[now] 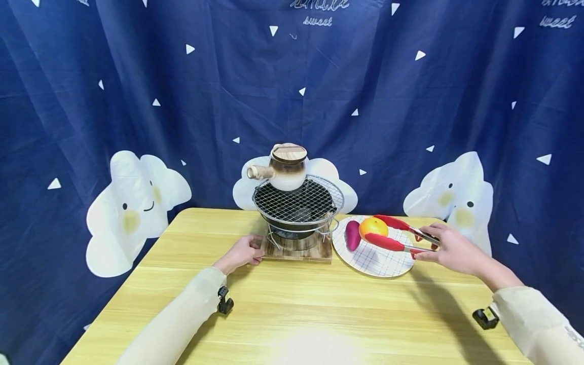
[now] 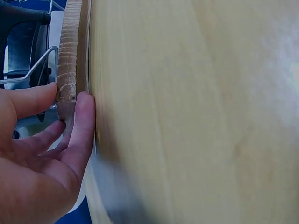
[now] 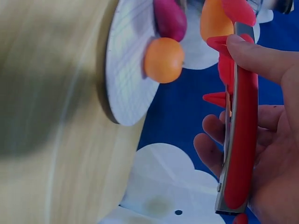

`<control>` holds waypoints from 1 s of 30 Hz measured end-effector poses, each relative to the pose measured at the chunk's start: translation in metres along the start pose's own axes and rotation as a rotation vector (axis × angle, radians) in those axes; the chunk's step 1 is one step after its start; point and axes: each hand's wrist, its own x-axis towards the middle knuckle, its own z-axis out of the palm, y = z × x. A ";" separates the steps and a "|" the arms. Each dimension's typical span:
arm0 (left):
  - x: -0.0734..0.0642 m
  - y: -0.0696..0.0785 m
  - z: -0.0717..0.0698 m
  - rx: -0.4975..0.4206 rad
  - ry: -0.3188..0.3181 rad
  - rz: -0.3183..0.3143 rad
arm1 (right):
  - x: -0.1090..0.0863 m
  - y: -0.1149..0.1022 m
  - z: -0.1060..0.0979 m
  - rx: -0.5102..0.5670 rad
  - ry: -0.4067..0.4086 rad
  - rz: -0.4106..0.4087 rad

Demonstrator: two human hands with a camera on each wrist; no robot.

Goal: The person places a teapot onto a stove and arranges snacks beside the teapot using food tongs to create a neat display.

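Note:
My left hand (image 1: 244, 251) pinches the left front corner of a wooden board (image 1: 296, 253); in the left wrist view the thumb lies on its top and fingers reach its underside. On that board stands a round tabletop grill (image 1: 298, 208). My right hand (image 1: 449, 248) grips red-and-silver tongs (image 3: 243, 140). Between the tongs' red tips is an orange (image 1: 373, 226), above a round checked plate (image 1: 378, 266). A purple oblong vegetable (image 1: 353, 235) lies on the plate. The right wrist view shows a second orange fruit (image 3: 163, 60) on the plate, hidden in the head view.
A clay pot (image 1: 289, 170) with a wooden lid and side handle sits at the back of the grill's wire rack (image 1: 296, 197). The plate stands close to the grill's right side. A blue curtain (image 1: 205, 101) hangs behind the wooden table (image 1: 292, 299).

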 end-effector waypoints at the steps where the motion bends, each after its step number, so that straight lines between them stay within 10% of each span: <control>1: 0.000 -0.001 0.000 -0.003 -0.002 0.001 | 0.001 -0.001 -0.002 0.002 0.003 0.000; 30: -0.002 -0.001 -0.001 0.003 -0.016 0.027 | 0.034 -0.018 -0.046 0.010 -0.009 0.053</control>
